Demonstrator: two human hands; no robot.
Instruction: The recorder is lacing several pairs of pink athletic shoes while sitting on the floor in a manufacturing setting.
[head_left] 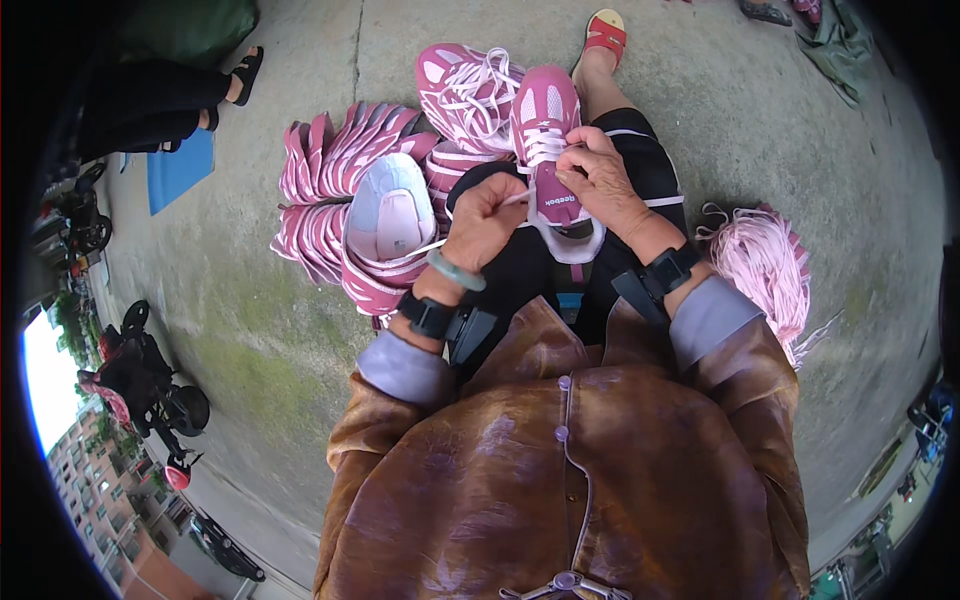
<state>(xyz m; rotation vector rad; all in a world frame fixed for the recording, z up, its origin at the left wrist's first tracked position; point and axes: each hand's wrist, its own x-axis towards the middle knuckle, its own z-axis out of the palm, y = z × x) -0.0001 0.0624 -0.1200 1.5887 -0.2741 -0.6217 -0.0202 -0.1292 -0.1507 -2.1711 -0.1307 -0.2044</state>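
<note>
A pink and white shoe upper (548,120) lies over my lap, toe pointing away. White lacing crosses its toe end; the lower tongue is still bare. My left hand (485,225) is closed, pinching a pale shoelace (515,199) at the upper's left edge. One lace end trails left past the bracelet on that wrist. My right hand (605,185) is closed on the upper's right eyelet edge, thumb and fingertips together. Whether a lace is also between those fingertips is hidden.
Left of my legs stand stacked pink uppers (340,155) and one upper with a pale lining (390,210). Laced uppers (470,90) lie beyond. A bundle of pink laces (760,265) sits at right. Another person's dark-clad legs (150,100) and a motorcycle (150,385) are farther left.
</note>
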